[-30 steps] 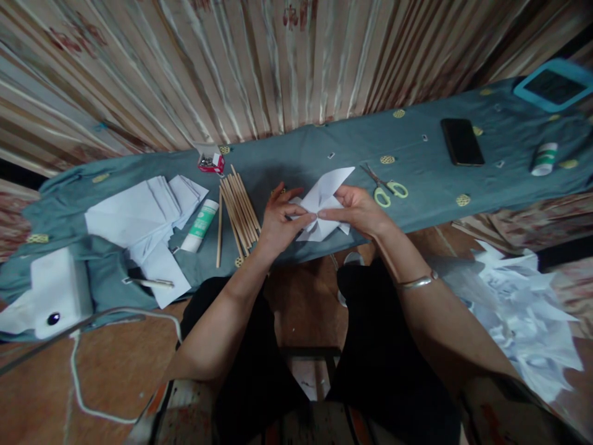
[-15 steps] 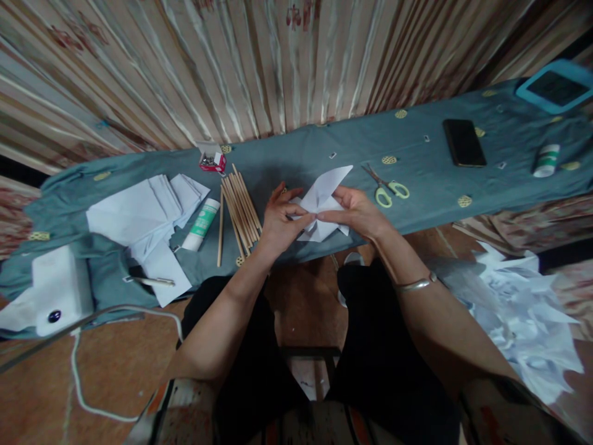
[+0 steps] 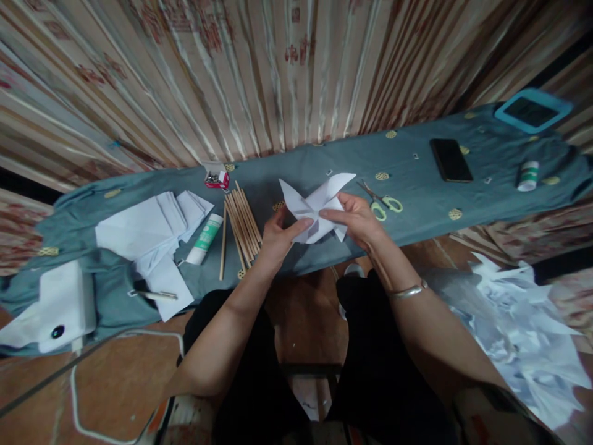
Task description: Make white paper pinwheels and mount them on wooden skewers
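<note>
A white paper pinwheel (image 3: pixel 319 201) with pointed blades is held between my two hands, over the near edge of the cloth-covered table. My left hand (image 3: pixel 279 235) grips its left side, thumb on the front near the centre, fingers behind. On the right side my right hand (image 3: pixel 356 217) pinches it the same way, its thumb pressed close to the middle. Left of my hands lies a bundle of wooden sticks (image 3: pixel 243 222). Green-handled scissors (image 3: pixel 382 201) rest on the cloth just beyond my right hand.
A glue stick (image 3: pixel 204 239), white paper sheets (image 3: pixel 139 225), a pen (image 3: pixel 155 295) and a small red box of metal pins (image 3: pixel 217 178) are on the left. Rightward lie a phone (image 3: pixel 450 161), another glue stick (image 3: pixel 528 176) and a blue-framed tablet (image 3: pixel 532 111). Folded white paper pieces (image 3: pixel 519 340) are heaped low right.
My left fingers have moved from the front of the pinwheel to its left edge, and a left blade now stands out. The view has tilted up slightly.
</note>
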{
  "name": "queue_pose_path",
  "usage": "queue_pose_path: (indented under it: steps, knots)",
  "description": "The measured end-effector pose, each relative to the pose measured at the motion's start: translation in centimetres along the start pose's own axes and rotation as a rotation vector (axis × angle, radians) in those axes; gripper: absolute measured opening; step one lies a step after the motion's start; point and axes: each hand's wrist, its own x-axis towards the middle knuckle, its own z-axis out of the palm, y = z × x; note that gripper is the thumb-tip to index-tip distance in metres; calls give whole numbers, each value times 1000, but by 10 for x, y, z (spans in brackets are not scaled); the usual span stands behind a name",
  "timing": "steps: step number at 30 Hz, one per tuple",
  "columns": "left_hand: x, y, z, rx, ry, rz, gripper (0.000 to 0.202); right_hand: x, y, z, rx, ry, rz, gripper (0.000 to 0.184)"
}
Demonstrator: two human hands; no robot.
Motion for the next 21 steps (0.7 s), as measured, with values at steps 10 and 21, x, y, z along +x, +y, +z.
queue_pose_path:
  steps: [10,21]
  knots:
    - [-3,10,9,-328,138,-211,32,5,12,7,-51,-47,-2,44]
    - [-1,5,1,-84,182,-77,12,6,17,17,-58,66,-11,49]
